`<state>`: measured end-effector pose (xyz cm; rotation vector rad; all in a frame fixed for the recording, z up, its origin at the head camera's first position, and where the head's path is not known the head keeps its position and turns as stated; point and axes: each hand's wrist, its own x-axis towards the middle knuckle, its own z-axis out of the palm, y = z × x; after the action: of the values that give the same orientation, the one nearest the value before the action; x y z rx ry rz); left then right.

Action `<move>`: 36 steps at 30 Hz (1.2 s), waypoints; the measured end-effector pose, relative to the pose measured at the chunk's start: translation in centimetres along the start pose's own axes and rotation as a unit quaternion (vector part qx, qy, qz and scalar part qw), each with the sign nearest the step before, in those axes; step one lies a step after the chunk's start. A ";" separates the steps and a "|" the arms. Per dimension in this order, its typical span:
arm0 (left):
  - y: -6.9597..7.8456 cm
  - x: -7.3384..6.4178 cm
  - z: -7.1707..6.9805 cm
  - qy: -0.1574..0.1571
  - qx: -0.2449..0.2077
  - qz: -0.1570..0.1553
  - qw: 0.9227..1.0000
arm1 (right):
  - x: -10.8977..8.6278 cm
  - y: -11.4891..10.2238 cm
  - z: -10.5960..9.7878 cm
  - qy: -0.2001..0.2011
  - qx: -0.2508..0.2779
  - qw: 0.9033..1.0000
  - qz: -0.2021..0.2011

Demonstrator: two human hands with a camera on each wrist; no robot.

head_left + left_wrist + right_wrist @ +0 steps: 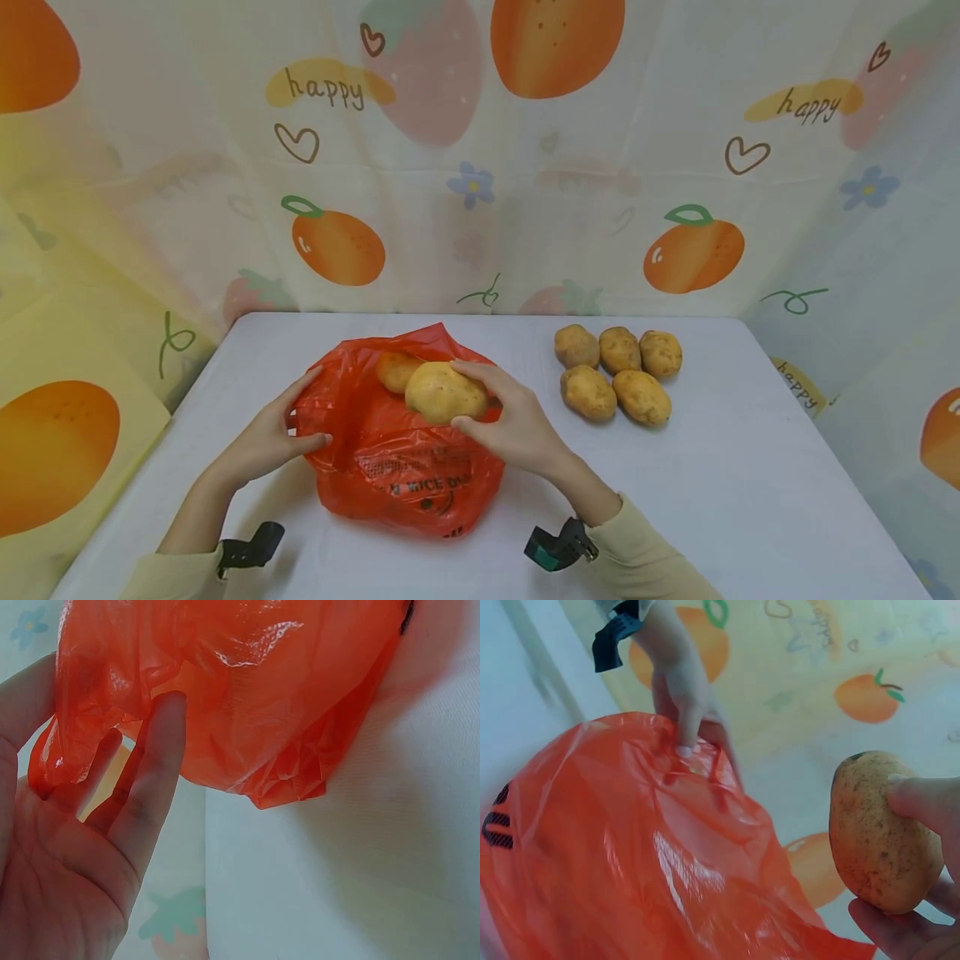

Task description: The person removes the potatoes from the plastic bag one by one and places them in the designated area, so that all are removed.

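A red plastic bag (412, 483) with dark printing lies on the table, its mouth spread upward. My left hand (266, 433) holds the bag's left side, thumb in front and fingers behind; the left wrist view shows thin red film (112, 690) among those fingers. Over the bag's mouth, my right hand (517, 417) grips a yellow-brown potato (442, 393) by its right end. In the right wrist view this potato (881, 832) sits between thumb and fingers, above the bag's rim. Another potato (396, 372) shows inside the bag, partly covered by the held one.
Several loose potatoes (588, 393) lie grouped on the white table (712, 517), right of the bag. A printed fruit-pattern cloth (517, 242) hangs behind and at both sides of the table. Each wrist wears a small dark camera (255, 546).
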<state>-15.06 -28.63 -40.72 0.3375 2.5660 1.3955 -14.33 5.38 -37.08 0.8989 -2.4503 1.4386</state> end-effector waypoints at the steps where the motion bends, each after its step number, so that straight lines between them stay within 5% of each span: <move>1: 0.0 0.0 0.0 0.000 0.000 0.000 1.000 | -0.2 0.0 -0.2 0.003 0.007 1.000 -0.002; 9: 0.1 0.1 0.0 0.002 0.003 -0.001 1.000 | -1.5 -0.5 -2.0 0.018 0.049 0.999 0.001; 17: 0.0 0.1 0.0 0.003 0.006 0.000 1.000 | -2.9 -2.4 -3.9 0.049 0.031 0.998 0.018; 36: -0.2 0.1 0.1 0.002 0.005 0.002 1.000 | -6.0 1.4 -6.5 0.066 0.008 0.996 0.057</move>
<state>-15.17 -28.60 -40.95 0.3423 2.5779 1.3869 -11.29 13.78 -37.22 0.6537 -2.4301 1.5054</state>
